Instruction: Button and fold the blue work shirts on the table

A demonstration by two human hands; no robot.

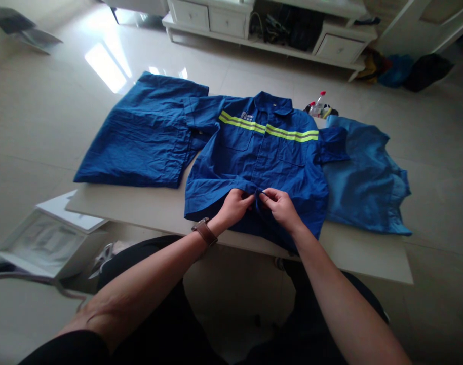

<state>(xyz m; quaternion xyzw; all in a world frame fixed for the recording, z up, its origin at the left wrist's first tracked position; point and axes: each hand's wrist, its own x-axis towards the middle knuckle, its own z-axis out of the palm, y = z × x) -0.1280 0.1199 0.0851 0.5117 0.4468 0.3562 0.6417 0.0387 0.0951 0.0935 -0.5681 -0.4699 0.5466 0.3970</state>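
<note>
A blue short-sleeved work shirt (pixel 265 152) lies front up on the low table, collar pointing away from me, with a yellow-green reflective stripe (pixel 292 135) across its chest. Near the middle of its lower hem, my left hand (pixel 237 205) pinches the front edge of the cloth. Close beside it on the right, my right hand (pixel 279 205) pinches the other front edge. The hem is lifted and bunched between my fingers. Whether a button sits under the fingertips is hidden.
Folded blue cloth (pixel 140 137) lies on the left, lighter blue cloth (pixel 364 172) on the right. Small bottles (pixel 319 105) stand behind the shirt. The pale tabletop (pixel 132 205) shows along the front. A white box (pixel 45 238) is at lower left, a white cabinet (pixel 227 23) at the back.
</note>
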